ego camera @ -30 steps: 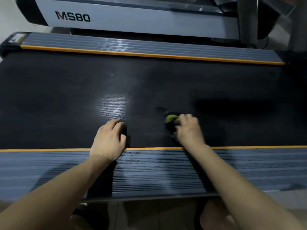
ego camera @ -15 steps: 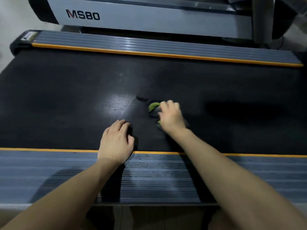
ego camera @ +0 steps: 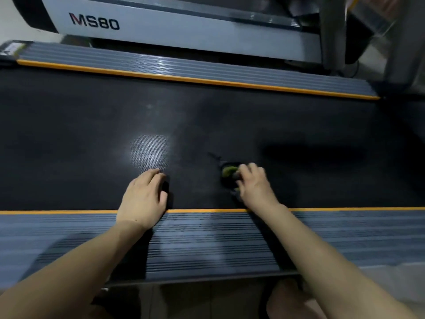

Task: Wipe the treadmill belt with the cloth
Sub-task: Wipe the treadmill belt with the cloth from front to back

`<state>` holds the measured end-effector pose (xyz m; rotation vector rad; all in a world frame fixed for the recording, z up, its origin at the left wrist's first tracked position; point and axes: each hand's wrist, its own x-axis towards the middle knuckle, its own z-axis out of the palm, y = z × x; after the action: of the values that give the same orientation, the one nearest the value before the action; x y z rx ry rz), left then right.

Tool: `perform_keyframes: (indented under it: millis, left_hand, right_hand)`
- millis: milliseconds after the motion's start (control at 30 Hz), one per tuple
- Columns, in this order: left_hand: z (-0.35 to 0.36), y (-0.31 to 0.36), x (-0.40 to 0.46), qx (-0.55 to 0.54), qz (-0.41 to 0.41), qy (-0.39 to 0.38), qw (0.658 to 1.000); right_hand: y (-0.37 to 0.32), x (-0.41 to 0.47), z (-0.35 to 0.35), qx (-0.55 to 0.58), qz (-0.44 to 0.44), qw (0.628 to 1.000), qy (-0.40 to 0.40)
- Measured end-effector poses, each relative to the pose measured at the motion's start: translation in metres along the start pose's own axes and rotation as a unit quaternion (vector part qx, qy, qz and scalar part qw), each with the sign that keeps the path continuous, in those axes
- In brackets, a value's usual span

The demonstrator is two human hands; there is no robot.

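Observation:
The black treadmill belt (ego camera: 207, 125) runs across the view between two grey side rails. My right hand (ego camera: 255, 187) grips a small dark cloth with a green patch (ego camera: 227, 172) and holds it down on the belt near the near edge. The cloth is mostly hidden under my fingers. My left hand (ego camera: 145, 199) rests flat on the belt, its heel at the orange strip of the near rail.
A ribbed grey near rail (ego camera: 207, 240) with an orange strip lies under my forearms. The far rail (ego camera: 197, 70) borders the belt's other side. Behind it stands a grey machine housing marked MS80 (ego camera: 161, 31). A metal post (ego camera: 333, 31) rises at the back right.
My right hand slid the cloth out across the belt away from me, then pulled it back toward the near rail. My left hand stayed planted.

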<state>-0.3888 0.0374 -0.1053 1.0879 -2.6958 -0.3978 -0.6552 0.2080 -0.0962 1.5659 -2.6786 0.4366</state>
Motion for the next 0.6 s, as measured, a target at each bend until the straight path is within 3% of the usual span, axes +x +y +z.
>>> perform_keyframes:
  millis: [67, 167, 267, 400, 500, 600]
  left_hand:
    - [0.002, 0.001, 0.001, -0.007, -0.002, 0.005, 1.000]
    - [0.003, 0.001, 0.003, -0.014, -0.008, 0.013, 1.000]
    - [0.003, 0.000, 0.003, -0.016, -0.008, 0.012, 1.000]
    - [0.003, 0.001, 0.002, -0.025, -0.023, 0.018, 0.999]
    - [0.002, 0.001, 0.001, -0.023, -0.030, 0.019, 0.999]
    - [0.003, 0.000, 0.002, -0.015, -0.034, 0.020, 0.999]
  right_hand:
    - [0.031, -0.011, -0.009, -0.001, 0.086, 0.996, 0.021]
    - [0.011, -0.015, -0.002, 0.018, 0.154, 0.987, 0.036]
    - [-0.051, -0.008, 0.020, 0.064, 0.136, 0.988, 0.034]
    - [-0.101, -0.007, 0.027, 0.098, 0.011, 0.995, -0.015]
    - [-0.053, -0.008, 0.012, 0.065, 0.000, 0.998, -0.028]
    - [0.004, -0.016, 0.000, 0.035, 0.100, 0.994, 0.018]
